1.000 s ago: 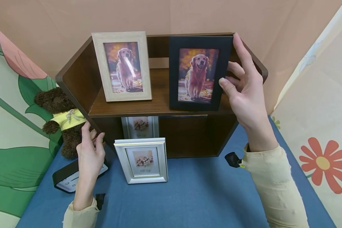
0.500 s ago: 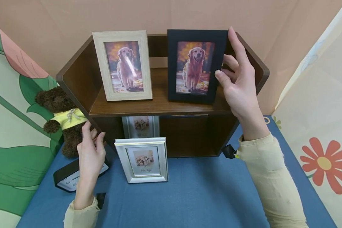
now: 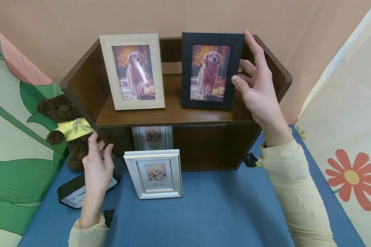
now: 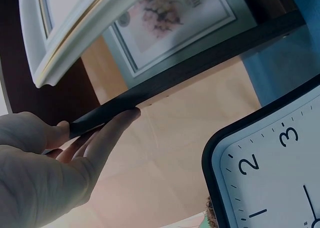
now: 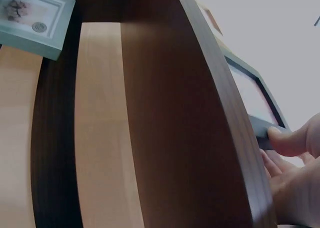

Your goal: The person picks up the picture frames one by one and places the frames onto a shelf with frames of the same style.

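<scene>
My right hand [image 3: 258, 87] pinches the right edge of a black picture frame [image 3: 187, 70] with a dog photo, thumb at the front, index finger up along its side. The frame stands tilted back on the upper board of a dark brown wooden shelf [image 3: 173, 116]. A cream picture frame [image 3: 107, 75] with a similar dog photo stands to its left. My left hand [image 3: 97, 168] holds the shelf's left side panel; in the left wrist view, thumb and fingers lie on opposite faces of that panel [image 4: 175, 75]. The right wrist view shows the thumb [image 5: 287, 140] on the black frame.
A silver picture frame [image 3: 176, 175] stands on the blue cloth [image 3: 210, 219] before the shelf, another [image 3: 137, 139] inside the lower compartment. Left of the shelf sit a brown teddy bear [image 3: 75, 128] in yellow and a black-rimmed clock [image 3: 69, 188], partly behind the left hand.
The right hand has shifted the black frame up in view, further back on the upper board and slightly left, turning it to face more forward. My left hand has stayed in place.
</scene>
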A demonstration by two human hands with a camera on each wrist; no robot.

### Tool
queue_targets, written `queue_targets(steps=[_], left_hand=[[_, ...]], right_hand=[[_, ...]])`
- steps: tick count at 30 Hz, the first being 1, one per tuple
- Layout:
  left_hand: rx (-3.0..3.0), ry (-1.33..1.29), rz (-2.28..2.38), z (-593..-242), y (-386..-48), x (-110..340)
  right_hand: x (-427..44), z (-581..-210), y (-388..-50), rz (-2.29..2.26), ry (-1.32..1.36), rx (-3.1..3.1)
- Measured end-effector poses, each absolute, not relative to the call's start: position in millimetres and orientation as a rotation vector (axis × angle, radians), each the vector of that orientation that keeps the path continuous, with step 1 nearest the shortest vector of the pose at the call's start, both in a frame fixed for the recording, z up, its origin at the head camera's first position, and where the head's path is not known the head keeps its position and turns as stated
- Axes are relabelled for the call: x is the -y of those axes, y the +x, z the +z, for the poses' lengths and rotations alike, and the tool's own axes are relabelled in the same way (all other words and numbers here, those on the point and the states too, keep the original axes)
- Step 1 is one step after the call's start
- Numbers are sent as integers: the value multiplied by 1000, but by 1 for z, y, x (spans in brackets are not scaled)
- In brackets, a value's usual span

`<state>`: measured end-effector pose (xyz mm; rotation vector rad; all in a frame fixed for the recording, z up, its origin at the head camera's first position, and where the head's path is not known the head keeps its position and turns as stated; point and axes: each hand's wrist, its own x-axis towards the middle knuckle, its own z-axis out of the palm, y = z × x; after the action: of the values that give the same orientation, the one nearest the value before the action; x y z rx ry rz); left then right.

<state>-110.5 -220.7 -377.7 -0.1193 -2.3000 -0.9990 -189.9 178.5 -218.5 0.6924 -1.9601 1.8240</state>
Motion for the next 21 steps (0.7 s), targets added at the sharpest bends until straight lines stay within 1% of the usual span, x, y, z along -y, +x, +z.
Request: queue_targets(steps=[7,21], left_hand=[[2295,-125,-1007,-377,-110,221],[2288,-136,-1016,-377,-108,220]], right_hand=[[-181,-216,-189,1740,669,2088],[-182,-217,-189,1745,642,2097]])
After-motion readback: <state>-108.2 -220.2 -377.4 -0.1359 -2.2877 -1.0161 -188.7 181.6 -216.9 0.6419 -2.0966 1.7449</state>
